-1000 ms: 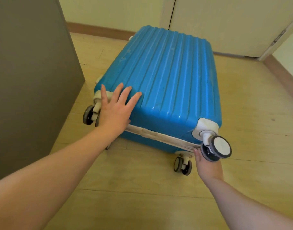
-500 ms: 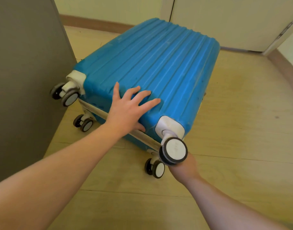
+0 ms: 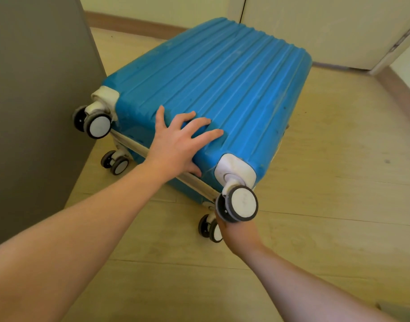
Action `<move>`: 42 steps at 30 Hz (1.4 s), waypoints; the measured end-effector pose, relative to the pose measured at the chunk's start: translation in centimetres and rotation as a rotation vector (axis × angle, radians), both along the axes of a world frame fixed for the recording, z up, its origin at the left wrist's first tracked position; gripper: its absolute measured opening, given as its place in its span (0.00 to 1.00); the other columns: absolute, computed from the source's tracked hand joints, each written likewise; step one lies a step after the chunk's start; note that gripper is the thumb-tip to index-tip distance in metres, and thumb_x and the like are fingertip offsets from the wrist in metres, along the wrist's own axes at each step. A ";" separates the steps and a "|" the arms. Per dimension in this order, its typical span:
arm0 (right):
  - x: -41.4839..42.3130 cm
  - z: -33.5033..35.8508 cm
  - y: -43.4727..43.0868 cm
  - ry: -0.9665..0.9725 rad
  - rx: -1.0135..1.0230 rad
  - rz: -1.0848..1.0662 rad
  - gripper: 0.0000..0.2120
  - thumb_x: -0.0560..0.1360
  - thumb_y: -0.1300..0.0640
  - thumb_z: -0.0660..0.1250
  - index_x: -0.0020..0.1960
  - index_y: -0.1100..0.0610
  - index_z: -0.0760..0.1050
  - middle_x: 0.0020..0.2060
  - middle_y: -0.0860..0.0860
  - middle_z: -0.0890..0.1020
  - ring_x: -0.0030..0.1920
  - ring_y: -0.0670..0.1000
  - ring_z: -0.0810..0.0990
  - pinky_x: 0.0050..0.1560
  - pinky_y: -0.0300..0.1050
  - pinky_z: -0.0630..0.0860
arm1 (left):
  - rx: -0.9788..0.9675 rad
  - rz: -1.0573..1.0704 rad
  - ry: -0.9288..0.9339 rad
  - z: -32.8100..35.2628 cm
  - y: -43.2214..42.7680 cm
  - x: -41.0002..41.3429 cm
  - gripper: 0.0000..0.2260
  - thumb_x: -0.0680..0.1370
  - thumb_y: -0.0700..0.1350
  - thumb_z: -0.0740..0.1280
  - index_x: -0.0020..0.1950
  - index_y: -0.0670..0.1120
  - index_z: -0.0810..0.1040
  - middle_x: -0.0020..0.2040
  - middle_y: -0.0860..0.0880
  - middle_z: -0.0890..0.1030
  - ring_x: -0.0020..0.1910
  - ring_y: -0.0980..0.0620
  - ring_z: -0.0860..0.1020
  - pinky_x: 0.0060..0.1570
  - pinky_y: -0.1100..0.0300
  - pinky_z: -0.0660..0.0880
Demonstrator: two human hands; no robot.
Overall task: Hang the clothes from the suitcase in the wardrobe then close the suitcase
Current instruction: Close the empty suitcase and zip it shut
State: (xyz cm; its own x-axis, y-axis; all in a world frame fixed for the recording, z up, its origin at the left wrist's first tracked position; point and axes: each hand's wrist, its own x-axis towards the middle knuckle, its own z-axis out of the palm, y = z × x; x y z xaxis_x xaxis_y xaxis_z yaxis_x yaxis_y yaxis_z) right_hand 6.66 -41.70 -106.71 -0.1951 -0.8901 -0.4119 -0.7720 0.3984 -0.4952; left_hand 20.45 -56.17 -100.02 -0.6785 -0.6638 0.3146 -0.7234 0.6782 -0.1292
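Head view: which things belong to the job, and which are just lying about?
Job: blue suitcase, left hand flat on its shell, right hand at its near corner.
Around: grey panel, white door, wooden floor.

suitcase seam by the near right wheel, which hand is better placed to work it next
Likely right. The right hand sits at the seam below that wheel, fingers hidden; the left hand lies flat on the blue suitcase, holding it down.

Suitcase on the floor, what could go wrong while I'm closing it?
Your right hand sits tucked under the near wheel while your left hand presses on the suitcase: it could get pinched. The left wheel is close to the grey panel; a slide could knock it.
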 end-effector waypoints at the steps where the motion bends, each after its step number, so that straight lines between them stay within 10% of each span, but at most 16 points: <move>1: -0.2 0.1 -0.1 -0.008 -0.026 0.010 0.09 0.79 0.54 0.59 0.39 0.50 0.66 0.34 0.47 0.72 0.36 0.47 0.72 0.36 0.36 0.70 | -0.007 0.001 0.003 0.2 -0.2 0.2 0.49 0.43 0.61 0.80 0.64 0.57 0.72 0.60 0.48 0.78 0.58 0.39 0.77 0.54 0.24 0.60; 8: -4.4 1.4 1.0 0.457 -0.031 0.109 0.16 0.82 0.48 0.50 0.56 0.56 0.72 0.50 0.58 0.82 0.53 0.61 0.79 0.43 0.48 0.71 | -0.039 -0.001 0.025 0.4 -0.3 1.2 0.46 0.47 0.61 0.80 0.63 0.57 0.68 0.61 0.49 0.78 0.59 0.41 0.77 0.56 0.24 0.58; 14: -5.8 0.4 -0.1 0.295 -0.113 -0.239 0.15 0.81 0.46 0.50 0.48 0.56 0.68 0.45 0.58 0.81 0.46 0.61 0.79 0.37 0.44 0.65 | 0.222 0.036 -0.071 2.5 0.3 0.7 0.41 0.59 0.54 0.79 0.70 0.61 0.66 0.70 0.53 0.68 0.70 0.45 0.65 0.68 0.31 0.49; 19: -5.1 -0.1 -0.9 0.187 -0.131 -0.110 0.14 0.82 0.52 0.52 0.52 0.58 0.72 0.47 0.58 0.82 0.47 0.60 0.78 0.38 0.43 0.65 | 0.627 0.114 0.053 6.1 -0.5 -2.4 0.23 0.73 0.51 0.65 0.68 0.61 0.67 0.72 0.56 0.64 0.74 0.51 0.56 0.70 0.41 0.50; 23: -4.8 0.4 -1.2 0.178 -0.156 -0.062 0.15 0.82 0.53 0.53 0.56 0.59 0.75 0.52 0.58 0.81 0.54 0.60 0.77 0.44 0.47 0.69 | 0.490 0.199 -0.032 3.9 3.0 -8.9 0.39 0.69 0.73 0.57 0.76 0.57 0.52 0.78 0.45 0.50 0.76 0.39 0.45 0.70 0.35 0.43; 33: -2.0 2.0 -2.3 0.240 -0.066 0.292 0.16 0.82 0.50 0.51 0.64 0.52 0.72 0.58 0.55 0.80 0.59 0.58 0.77 0.49 0.45 0.71 | 0.304 0.139 -0.023 3.0 2.6 -4.2 0.45 0.64 0.67 0.67 0.74 0.54 0.53 0.74 0.42 0.57 0.73 0.43 0.57 0.69 0.50 0.54; 42: -4.5 0.4 -4.4 0.293 -0.163 -0.187 0.16 0.82 0.49 0.52 0.53 0.58 0.74 0.49 0.60 0.81 0.51 0.61 0.78 0.38 0.44 0.65 | 0.409 0.027 -0.119 4.2 1.9 1.2 0.46 0.62 0.65 0.72 0.74 0.58 0.52 0.75 0.46 0.54 0.74 0.47 0.53 0.70 0.52 0.52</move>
